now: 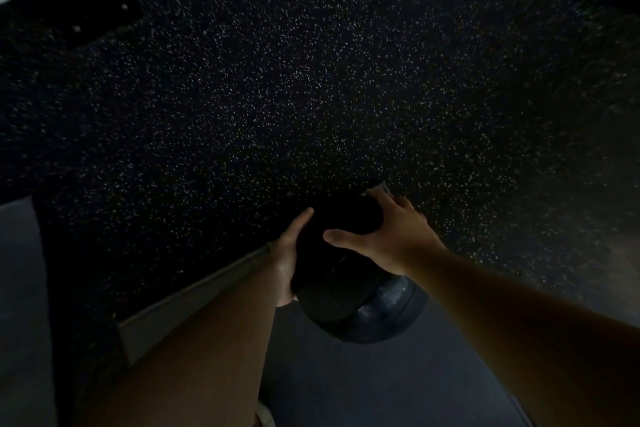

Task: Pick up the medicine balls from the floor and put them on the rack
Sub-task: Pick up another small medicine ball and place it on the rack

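A dark medicine ball (341, 282) with a bluish-grey underside sits between both of my hands near the bottom middle of the head view. My left hand (289, 253) presses on its left side with the palm against it. My right hand (391, 236) lies over its top right, thumb stretched across the front. The scene is very dim and the ball's upper part blends into the floor. No rack shows in the view.
Black rubber flooring with white speckles (311, 80) fills most of the view. A grey strip (194, 291) edges the mat at lower left, with smoother grey floor (381, 385) beneath me. A dark bolted plate (100, 14) lies at top left.
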{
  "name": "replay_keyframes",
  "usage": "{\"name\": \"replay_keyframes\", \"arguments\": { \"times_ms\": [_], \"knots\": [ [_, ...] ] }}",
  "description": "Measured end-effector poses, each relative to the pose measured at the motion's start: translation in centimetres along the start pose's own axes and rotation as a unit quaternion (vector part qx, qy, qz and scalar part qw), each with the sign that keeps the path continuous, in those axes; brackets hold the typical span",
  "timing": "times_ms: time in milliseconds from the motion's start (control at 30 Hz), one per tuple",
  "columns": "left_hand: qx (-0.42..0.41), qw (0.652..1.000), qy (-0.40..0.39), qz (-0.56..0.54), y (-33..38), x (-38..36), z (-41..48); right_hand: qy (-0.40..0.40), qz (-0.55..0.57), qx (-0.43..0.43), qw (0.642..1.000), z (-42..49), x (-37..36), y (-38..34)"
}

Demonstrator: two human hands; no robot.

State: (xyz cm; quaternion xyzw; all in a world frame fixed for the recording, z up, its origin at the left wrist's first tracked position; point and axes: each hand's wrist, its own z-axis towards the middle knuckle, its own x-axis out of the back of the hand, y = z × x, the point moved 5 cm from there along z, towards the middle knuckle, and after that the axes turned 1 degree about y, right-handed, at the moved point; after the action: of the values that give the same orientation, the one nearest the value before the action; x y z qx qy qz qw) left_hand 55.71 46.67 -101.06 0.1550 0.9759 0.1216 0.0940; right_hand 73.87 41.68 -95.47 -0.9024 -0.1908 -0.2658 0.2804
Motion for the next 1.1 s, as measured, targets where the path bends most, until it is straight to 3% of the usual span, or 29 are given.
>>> {"name": "replay_keyframes", "arguments": {
  "times_ms": [233, 467, 733, 900, 1100],
  "knots": [
    [-0.041, 0.999, 0.016, -0.006, 2.7, -0.3, -2.1, 0.052, 0.064, 0.054, 0.995, -1.3, 2.2, -1.1],
    [-0.134, 0.990, 0.035, -0.002, 14.2, -0.2, -14.0, 0.079, 0.081, 0.152, 0.982, -5.8, 12.7, -12.5],
    [-0.277, 0.960, 0.043, 0.005, 34.6, -2.8, -43.8, 0.182, 0.130, 0.303, 0.926, -22.6, 35.4, -33.0],
    [-0.400, 0.916, 0.030, -0.011, 45.1, -4.5, -65.6, 0.265, 0.141, 0.406, 0.863, -37.4, 49.7, -45.7],
    [-0.533, 0.845, 0.031, -0.021, 51.8, -4.6, -91.9, 0.324, 0.140, 0.506, 0.787, -56.9, 62.6, -58.3]
  ]
}}
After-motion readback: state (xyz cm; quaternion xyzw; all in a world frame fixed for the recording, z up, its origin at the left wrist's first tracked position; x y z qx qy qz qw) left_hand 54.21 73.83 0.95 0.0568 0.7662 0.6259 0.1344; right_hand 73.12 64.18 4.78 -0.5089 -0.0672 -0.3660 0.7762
